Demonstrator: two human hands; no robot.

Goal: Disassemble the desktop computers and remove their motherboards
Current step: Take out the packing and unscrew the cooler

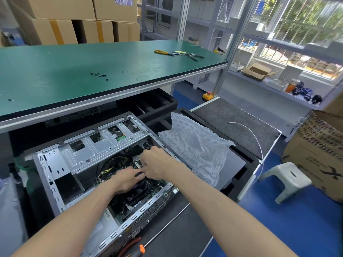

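While the desktop case lies open on its side in the lower left of the frame, below the green bench, both hands work close together at its centre. The left hand rests over the black cables just above the motherboard, fingers curled on what looks like a connector. The right hand touches it, pinching at the same spot; what exactly it holds cannot be told. Loose screws dot the bench above. Further right sit bubble wrap and, at the bottom edge, a screwdriver. A hard sideways pull could bend pins or crack the socket; yanking the wires themselves could tear them from the plug.
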